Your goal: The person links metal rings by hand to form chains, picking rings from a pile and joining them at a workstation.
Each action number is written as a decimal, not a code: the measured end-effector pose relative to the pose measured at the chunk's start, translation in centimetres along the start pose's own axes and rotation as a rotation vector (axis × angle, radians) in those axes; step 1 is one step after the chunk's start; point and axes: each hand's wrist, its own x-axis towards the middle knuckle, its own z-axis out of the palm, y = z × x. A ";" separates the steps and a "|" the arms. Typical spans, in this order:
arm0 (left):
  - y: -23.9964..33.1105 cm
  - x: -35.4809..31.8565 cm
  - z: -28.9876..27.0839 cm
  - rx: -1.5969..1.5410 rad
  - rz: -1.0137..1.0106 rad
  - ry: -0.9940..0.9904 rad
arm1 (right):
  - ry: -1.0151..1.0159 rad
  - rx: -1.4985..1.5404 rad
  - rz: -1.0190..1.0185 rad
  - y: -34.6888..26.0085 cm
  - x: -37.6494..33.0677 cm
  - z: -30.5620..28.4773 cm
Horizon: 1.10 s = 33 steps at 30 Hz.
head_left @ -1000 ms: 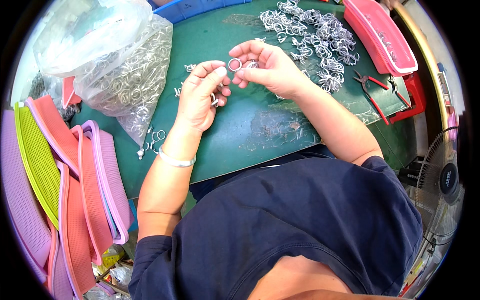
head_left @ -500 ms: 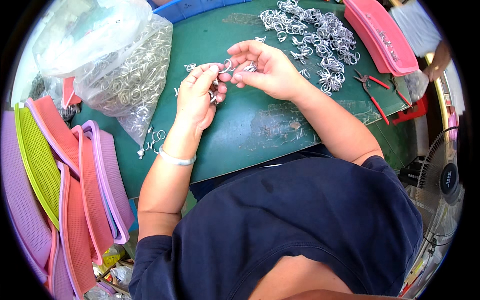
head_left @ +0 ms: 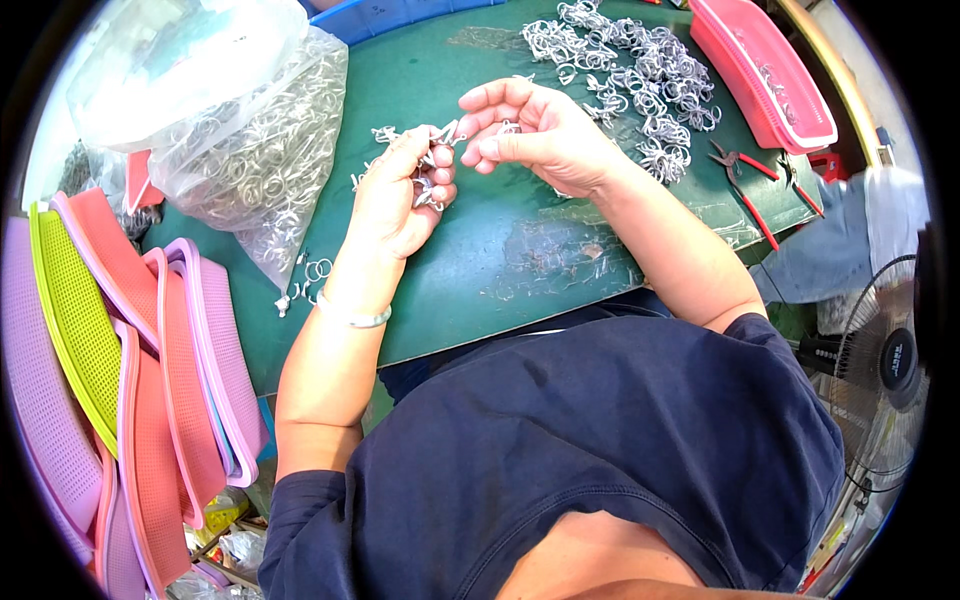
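Over the green table, my left hand [head_left: 392, 205] is closed on several silver metal rings [head_left: 428, 188], one of them sticking up at its fingertips. Close by on the right, my right hand [head_left: 550, 135] is half curled, and more small rings [head_left: 508, 128] show between its thumb and fingers. Its fingertips are near the ring my left hand pinches; whether they touch it I cannot tell. A few loose rings [head_left: 384, 134] lie on the table just beyond my left hand. Farther right spreads a heap of silver rings [head_left: 655, 75].
A clear plastic bag full of rings [head_left: 270, 150] stands at the left. Stacked pink, purple and green baskets [head_left: 75, 330] fill the left side. At the right are a pink tray [head_left: 770, 95], red-handled pliers [head_left: 745, 190], a fan [head_left: 880, 370] and someone's blue clothing [head_left: 850, 240].
The ring at my left fingertips has tilted, and my right hand has shifted slightly right. Another person has moved from the upper right to beside the table's right edge.
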 end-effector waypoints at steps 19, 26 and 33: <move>0.2 0.2 -0.5 -0.044 -0.001 0.005 | -0.112 -0.234 -0.173 -0.1 0.0 -0.6; -0.5 -0.5 0.7 0.229 -0.043 -0.033 | -0.068 -0.463 -0.337 0.8 0.1 -0.3; -0.8 -0.7 1.3 0.365 -0.013 0.029 | -0.117 -0.526 -0.299 1.4 -0.1 0.5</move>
